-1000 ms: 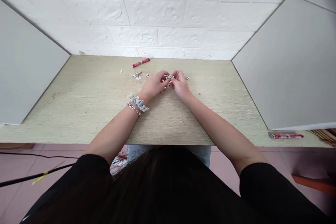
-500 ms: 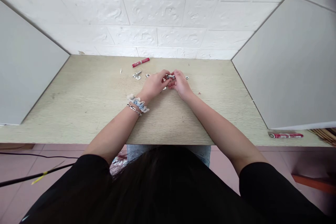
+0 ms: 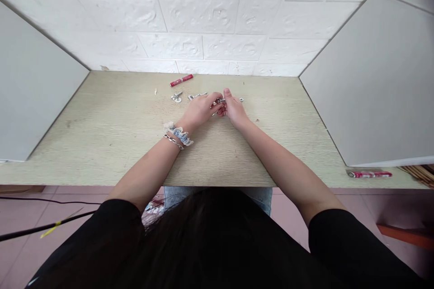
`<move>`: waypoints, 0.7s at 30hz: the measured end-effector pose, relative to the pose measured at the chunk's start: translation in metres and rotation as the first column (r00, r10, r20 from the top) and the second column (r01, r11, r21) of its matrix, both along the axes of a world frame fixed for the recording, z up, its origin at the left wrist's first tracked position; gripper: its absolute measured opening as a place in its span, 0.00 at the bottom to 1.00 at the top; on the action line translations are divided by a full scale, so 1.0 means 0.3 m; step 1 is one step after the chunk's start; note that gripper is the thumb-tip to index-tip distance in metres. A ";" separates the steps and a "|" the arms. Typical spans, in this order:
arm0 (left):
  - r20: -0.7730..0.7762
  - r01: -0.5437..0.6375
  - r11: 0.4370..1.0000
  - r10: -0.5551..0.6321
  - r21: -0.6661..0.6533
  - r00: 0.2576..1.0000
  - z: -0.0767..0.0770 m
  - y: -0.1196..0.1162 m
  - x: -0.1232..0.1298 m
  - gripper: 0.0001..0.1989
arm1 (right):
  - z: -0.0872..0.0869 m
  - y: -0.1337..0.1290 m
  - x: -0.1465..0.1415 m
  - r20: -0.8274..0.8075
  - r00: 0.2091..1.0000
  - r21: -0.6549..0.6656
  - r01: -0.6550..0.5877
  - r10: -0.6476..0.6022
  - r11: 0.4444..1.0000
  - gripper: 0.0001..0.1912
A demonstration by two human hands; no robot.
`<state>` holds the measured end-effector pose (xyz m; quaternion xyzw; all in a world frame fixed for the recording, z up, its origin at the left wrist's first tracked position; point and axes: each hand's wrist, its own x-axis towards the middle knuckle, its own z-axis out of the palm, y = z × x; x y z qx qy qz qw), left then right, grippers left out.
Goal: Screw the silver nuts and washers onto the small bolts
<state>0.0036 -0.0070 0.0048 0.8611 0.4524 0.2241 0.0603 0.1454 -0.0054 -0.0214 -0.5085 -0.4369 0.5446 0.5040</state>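
Over the back middle of the table, my left hand (image 3: 202, 107) pinches a small silver bolt (image 3: 221, 100) by its left end. My right hand (image 3: 234, 109) is curled round the bolt's other end, with the thumb raised off it. Some of the bolt is hidden by the fingers. Loose metal hardware (image 3: 196, 96) lies just behind my left hand, partly covered by it. Further left sit a bolt and washers (image 3: 176, 97) in a small group. A single nut (image 3: 241, 99) rests right of my right hand.
A red tube (image 3: 181, 80) lies at the back of the wooden table (image 3: 118, 131). Another red tube (image 3: 369, 174) is at the front right edge. White panels (image 3: 376, 86) stand on both sides, and a white brick wall (image 3: 179, 13) closes off the back.
My right thumb has lifted away from the bolt. My left fingers have shifted slightly right, and more of the hardware behind them shows.
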 end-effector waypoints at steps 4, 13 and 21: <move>0.007 0.015 1.000 -0.016 0.019 1.000 -0.003 0.004 -0.001 0.12 | -0.003 -0.001 0.000 -0.014 1.000 0.002 0.025 -0.025 1.000 0.36; -0.012 -0.044 0.999 0.044 0.010 0.999 0.004 0.001 -0.004 0.13 | -0.003 -0.001 -0.002 -0.072 0.997 -0.002 0.030 -0.030 1.000 0.28; -0.016 -0.101 0.995 0.101 -0.020 0.995 0.006 0.006 -0.002 0.15 | 0.002 -0.003 0.000 -0.078 0.997 0.023 0.023 -0.021 0.999 0.22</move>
